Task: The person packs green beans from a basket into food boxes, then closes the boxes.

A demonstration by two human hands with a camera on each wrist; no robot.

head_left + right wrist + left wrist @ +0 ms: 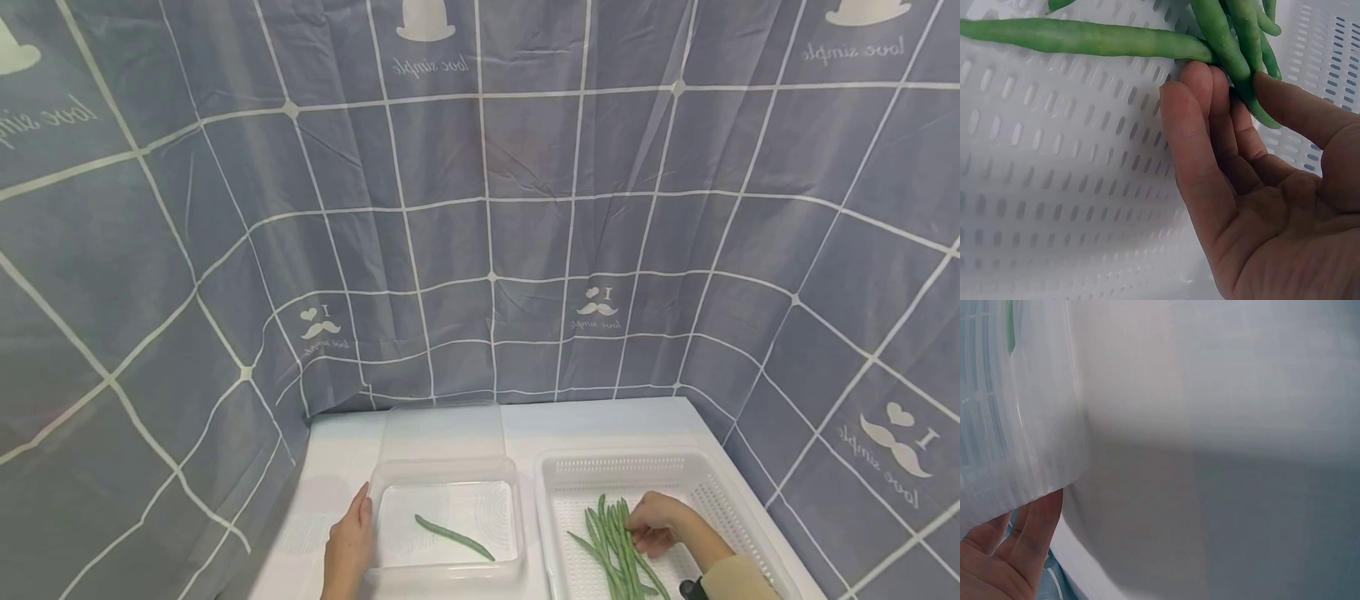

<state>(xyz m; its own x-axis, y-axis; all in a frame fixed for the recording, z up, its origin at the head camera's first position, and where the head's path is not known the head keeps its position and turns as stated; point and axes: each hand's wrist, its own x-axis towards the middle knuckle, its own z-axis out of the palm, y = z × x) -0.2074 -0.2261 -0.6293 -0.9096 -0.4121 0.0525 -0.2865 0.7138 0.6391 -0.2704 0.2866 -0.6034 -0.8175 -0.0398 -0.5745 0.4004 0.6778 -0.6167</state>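
Observation:
A clear plastic container (446, 575) stands on the white table, with one green bean (454, 536) lying inside it. My left hand (349, 542) rests against the container's left side. In the left wrist view, its fairly straight fingers (1038, 534) touch the container's wall near the lower edge; the thumb is not seen there. To the right, a white perforated basket (546, 508) holds a bunch of green beans (611, 546). My right hand (660, 523) is over the basket at the right side of the bunch. Thumb and curled fingers pinch a green bean (1225, 47) near its tip.
Behind the container lies a clear lid (442, 432), flat on the white table (585, 421). A grey-blue checked curtain (525, 242) hangs around the back and both sides of the table. The basket's raised rim stands close to the container's right side.

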